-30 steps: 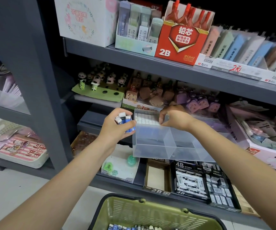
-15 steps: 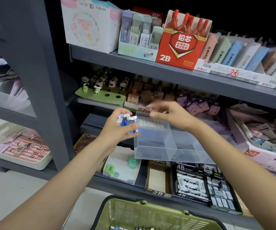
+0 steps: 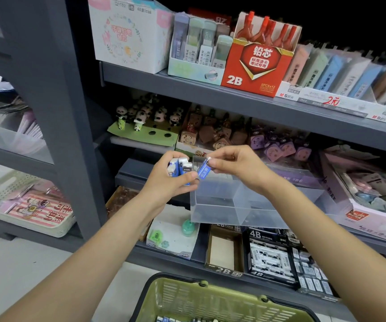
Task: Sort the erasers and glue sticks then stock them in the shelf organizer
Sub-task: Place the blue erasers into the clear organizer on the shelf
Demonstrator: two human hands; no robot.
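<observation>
Pinching: right hand (image 3: pixel 231 163), thumb and forefinger on one blue-sleeved eraser (image 3: pixel 203 169), tilted, white end up, over the organizer's back left corner
Left hand (image 3: pixel 172 180): curled round a small bundle of erasers (image 3: pixel 180 168), just beside the pinched one, at 9 o'clock of it
Eraser look: small rectangular blocks, white rubber in blue printed paper sleeves
Shelf organizer (image 3: pixel 240 205): clear, smooth plastic box, straight walls, inner dividers, on the middle shelf at centre; a row of white erasers along its back, partly hidden
Basket (image 3: pixel 210 300): olive-green slotted plastic, dark rim, at 6 o'clock; more blue-and-white erasers in its bottom
Shelving (image 3: pixel 210 98): dark grey, flat matte boards
Upper shelf, 12 o'clock: red cardboard box (image 3: pixel 254 66) marked 2B, glossy
Lower shelf, 5 o'clock: black cartons (image 3: pixel 271 256) marked 4B, packed with small boxed erasers
Glue sticks: cannot tell which, if any
</observation>
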